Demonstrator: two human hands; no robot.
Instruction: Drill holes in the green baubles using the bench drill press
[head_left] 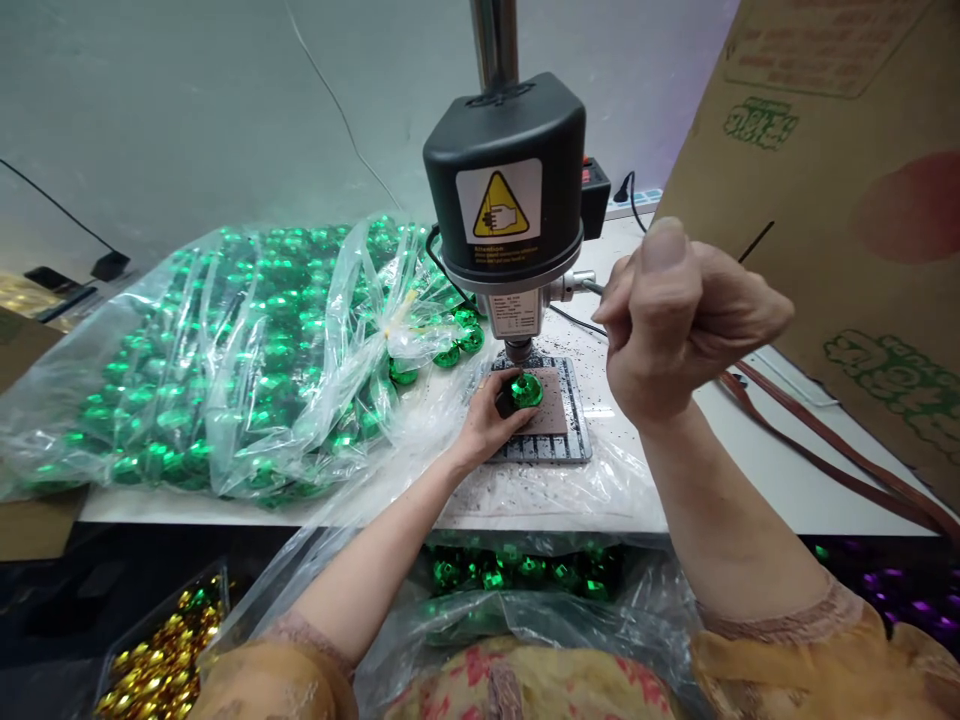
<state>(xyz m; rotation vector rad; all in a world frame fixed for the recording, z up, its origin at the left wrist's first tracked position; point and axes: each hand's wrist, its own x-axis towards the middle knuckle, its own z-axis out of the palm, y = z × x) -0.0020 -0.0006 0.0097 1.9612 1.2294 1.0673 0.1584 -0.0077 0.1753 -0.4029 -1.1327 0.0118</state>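
My left hand (489, 420) grips a shiny green bauble (526, 391), set against a small dark piece whose kind I cannot make out. The bauble is just below the chuck (517, 348) of a black-headed bench drill press (504, 180), above a brownish pad (553, 405) on the slotted metal base (576, 430). Any bit in the chuck is hidden. To the right of the press, my right hand (667, 320) is raised and closed around the press's lever (592, 287); the part inside the fist is hidden.
A large clear bag of green baubles (202, 370) lies left of the press, with loose green baubles (457, 340) nearby. More green baubles (525, 570) sit in plastic below the table edge. Gold baubles (165, 650) are lower left. A tall cardboard box (840, 230) stands right, near brown straps (825, 440).
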